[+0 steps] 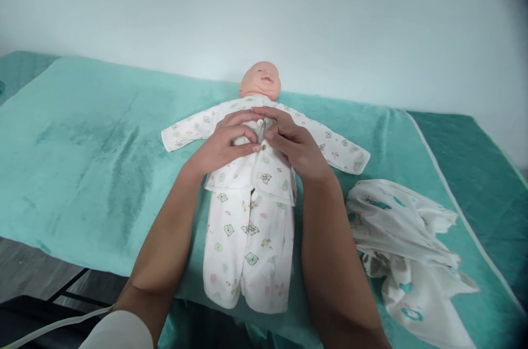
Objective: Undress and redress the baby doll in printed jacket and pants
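Observation:
A baby doll lies on its back on the bed, its head toward the wall. It wears a white printed jacket with long sleeves spread to both sides, and matching trousers. Over the chest, my left hand has its fingers and thumb closed on the jacket's front edge. My right hand pinches the same front opening from the other side. Between my fingers shows a small pale button. Whether it sits in its buttonhole I cannot tell.
Crumpled white printed cloth lies to the right of the doll. A teal cover spreads over the bed, which backs onto a pale wall. At the lower left, a white cable runs near my left arm.

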